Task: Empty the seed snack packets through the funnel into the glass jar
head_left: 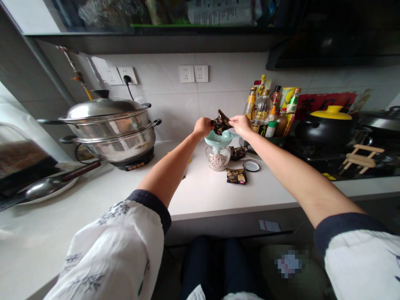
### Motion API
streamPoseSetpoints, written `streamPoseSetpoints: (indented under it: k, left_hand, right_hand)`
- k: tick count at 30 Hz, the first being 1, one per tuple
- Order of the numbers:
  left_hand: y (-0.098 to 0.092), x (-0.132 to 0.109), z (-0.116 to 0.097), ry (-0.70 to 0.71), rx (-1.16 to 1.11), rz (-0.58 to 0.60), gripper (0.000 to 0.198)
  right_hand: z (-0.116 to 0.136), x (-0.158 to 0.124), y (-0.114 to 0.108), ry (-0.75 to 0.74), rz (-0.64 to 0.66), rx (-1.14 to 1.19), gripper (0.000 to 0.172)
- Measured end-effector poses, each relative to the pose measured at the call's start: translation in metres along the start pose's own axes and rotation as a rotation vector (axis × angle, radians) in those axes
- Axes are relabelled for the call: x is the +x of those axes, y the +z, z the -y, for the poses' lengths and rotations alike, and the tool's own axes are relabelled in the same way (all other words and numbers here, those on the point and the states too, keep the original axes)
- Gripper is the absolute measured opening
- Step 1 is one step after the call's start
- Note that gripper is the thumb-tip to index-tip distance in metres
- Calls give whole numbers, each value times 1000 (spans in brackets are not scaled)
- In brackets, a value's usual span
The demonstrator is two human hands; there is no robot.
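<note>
A small dark packet [221, 123] is held up between both hands, just above a pale green funnel [218, 141]. My left hand [203, 126] pinches its left end, and my right hand [241, 124] grips the right end. Under the funnel stands a clear jar [218, 160] holding small pale pieces. A black and gold packet [236, 176] lies on the counter to the right of the jar, and another dark packet [238, 152] is behind it. Close by is a round lid [251, 166] with a dark rim.
A steel steamer [112, 125] and a pan [46, 187] stand at the left on the white counter [193, 200]. Bottles [264, 104], a black pot [326, 129] with a yellow lid and a small wooden stool-shaped stand [362, 159] are at the right. A cabinet [156, 43] hangs above.
</note>
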State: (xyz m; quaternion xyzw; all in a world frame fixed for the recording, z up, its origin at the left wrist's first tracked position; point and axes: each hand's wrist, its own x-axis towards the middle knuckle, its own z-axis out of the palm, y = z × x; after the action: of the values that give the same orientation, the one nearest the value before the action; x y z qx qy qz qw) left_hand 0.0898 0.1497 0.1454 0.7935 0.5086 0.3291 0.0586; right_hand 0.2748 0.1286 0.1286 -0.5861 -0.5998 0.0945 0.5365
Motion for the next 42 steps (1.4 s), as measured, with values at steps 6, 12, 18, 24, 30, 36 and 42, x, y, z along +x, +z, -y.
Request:
streamPoseSetpoints:
  k: [6, 12, 18, 24, 30, 36, 42]
  left_hand:
    - [-4, -3, 4, 11, -18, -1, 16]
    - [-2, -1, 2, 30, 27, 2, 17]
    - [-4, -4, 4, 41, 83, -14, 19]
    - [-3, -3, 1, 77, 117, -16, 14]
    - [-7, -4, 1, 72, 120, -34, 14]
    - [-2, -4, -3, 72, 132, -41, 16]
    - [-5, -4, 1, 54, 92, -43, 14]
  right_hand:
    - [-10, 7, -3, 1, -53, -24, 20]
    - [-6, 3, 1, 7, -19, -40, 19]
    - [-10, 4, -2, 22, -35, -27, 18]
    - [-11, 4, 5, 0, 0, -22, 17]
    - [-16, 4, -1, 13, -49, -23, 17]
    - [-7, -2, 4, 23, 1, -34, 17]
    - [-10, 2, -1, 13, -32, -49, 17]
